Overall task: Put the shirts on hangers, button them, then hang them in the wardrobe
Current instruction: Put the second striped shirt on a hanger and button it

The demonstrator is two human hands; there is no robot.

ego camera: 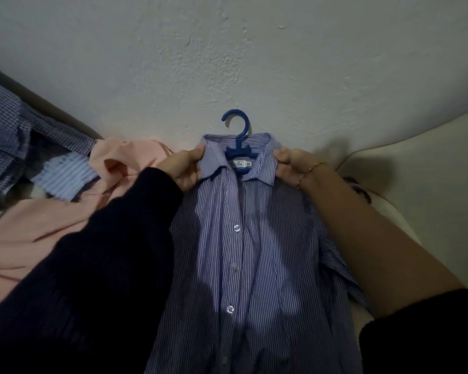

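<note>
1. One blue-and-white striped shirt [243,252] sits on a blue hanger [237,130] in the middle of the view, in front of a pale rough wall [281,63]. Its collar lies open, and three pale buttons show down the front.
2. The hanger's arms are hidden inside the shirt, the hem is cut off below, and a dark sleeve [106,265] covers part of one side.
3. The left hand [185,168] grips one side of the collar with curled fingers. The right hand [289,163], with a bracelet [312,167] at the wrist, clutches the other side in the same way.
</note>
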